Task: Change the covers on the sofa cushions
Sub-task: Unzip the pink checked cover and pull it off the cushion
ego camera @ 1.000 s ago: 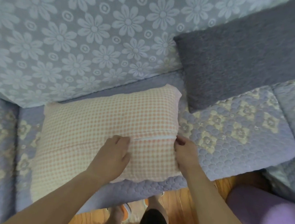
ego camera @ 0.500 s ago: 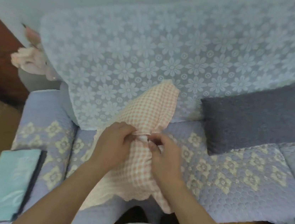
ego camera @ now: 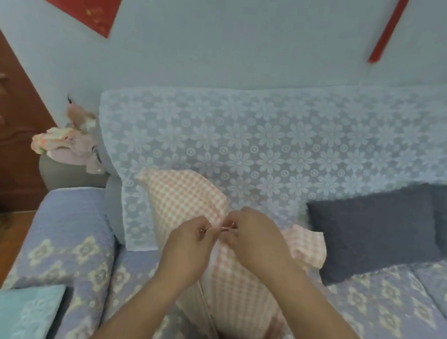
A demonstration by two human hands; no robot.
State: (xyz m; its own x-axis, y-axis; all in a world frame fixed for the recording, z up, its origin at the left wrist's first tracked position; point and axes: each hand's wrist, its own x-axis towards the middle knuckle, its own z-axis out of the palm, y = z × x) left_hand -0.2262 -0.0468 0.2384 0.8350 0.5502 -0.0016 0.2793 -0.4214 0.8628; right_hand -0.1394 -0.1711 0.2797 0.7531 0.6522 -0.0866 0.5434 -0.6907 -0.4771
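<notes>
The checked cushion (ego camera: 234, 277), lying flat on the sofa seat (ego camera: 386, 299) a second ago, now stands near its left end; left hand (ego camera: 189, 245) and right hand (ego camera: 254, 240) fingers pinch the cover's zip end, so unzipping is probably starting

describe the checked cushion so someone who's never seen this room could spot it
Find the sofa under the lace flower throw. At its left end stands the pink-and-white checked cushion, pinched at its seam by both hands. The cushions to its right are plain dark grey.
</notes>
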